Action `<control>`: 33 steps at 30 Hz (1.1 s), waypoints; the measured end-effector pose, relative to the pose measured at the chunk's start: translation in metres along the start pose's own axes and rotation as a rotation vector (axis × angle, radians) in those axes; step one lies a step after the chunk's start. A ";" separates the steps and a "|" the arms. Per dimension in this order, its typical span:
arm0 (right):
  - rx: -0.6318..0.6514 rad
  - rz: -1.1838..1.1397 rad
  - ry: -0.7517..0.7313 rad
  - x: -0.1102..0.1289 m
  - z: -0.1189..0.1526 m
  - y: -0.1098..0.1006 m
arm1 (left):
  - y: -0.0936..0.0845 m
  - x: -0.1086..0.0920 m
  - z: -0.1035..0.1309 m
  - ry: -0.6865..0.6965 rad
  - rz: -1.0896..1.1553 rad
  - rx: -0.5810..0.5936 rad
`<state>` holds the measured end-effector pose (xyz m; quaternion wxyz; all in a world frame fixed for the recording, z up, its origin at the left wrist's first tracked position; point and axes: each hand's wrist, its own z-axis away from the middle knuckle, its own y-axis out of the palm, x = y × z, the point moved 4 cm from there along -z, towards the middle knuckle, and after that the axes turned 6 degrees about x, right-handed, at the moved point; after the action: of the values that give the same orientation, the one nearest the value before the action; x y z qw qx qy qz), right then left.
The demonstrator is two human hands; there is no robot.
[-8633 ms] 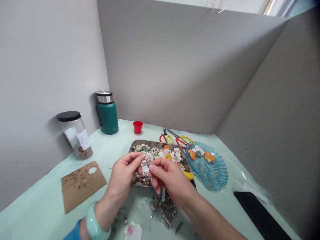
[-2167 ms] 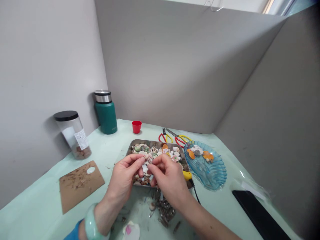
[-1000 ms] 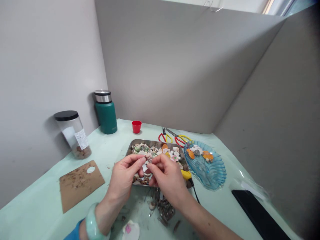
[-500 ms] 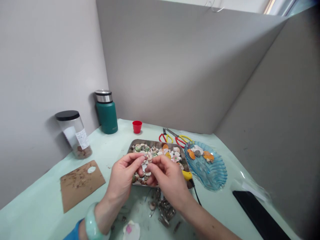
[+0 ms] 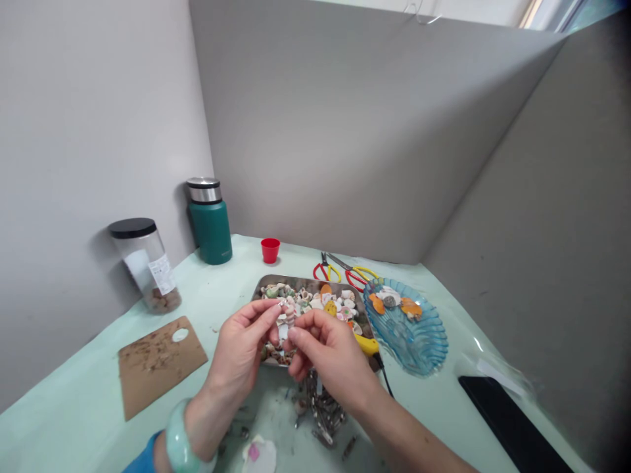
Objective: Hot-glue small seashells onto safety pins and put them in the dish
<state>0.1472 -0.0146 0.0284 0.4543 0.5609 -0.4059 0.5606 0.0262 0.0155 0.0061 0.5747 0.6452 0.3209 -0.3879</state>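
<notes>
Green tabletop (image 5: 79,407), apparently mid-work
Frame centre: left hand (image 5: 239,345), right hand (image 5: 332,351) pinch one piece (image 5: 290,313) (probably shell), not set down.

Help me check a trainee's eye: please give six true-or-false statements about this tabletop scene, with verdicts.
1. The left hand and the right hand lie flat, fingers spread. False: in both, thumb and fingertips close on a small piece, too small to identify.
2. A pale green bracelet circles the left wrist. True.
3. The metal tray holds many shells. True.
4. The red cup stands in the blue dish. False: it stands on the table, apart from the dish.
5. A black cord runs from the yellow handle. True.
6. The clear jar is open. False: its black lid is on.
</notes>
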 end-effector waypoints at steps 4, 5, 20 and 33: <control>-0.113 0.227 -0.113 0.003 0.003 -0.004 | -0.001 0.000 0.000 0.018 -0.063 -0.020; -0.138 0.275 -0.145 0.005 0.003 -0.005 | -0.001 0.000 0.001 0.023 -0.083 -0.017; -0.232 0.589 -0.242 0.006 0.005 -0.007 | -0.003 0.004 0.000 0.018 -0.155 -0.026; -0.251 0.649 -0.295 0.004 0.005 -0.006 | -0.005 0.003 0.000 0.026 -0.191 -0.034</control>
<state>0.1546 -0.0177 0.0320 0.2548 0.4181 -0.6889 0.5344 0.0231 0.0156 0.0007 0.5418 0.6067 0.3948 -0.4272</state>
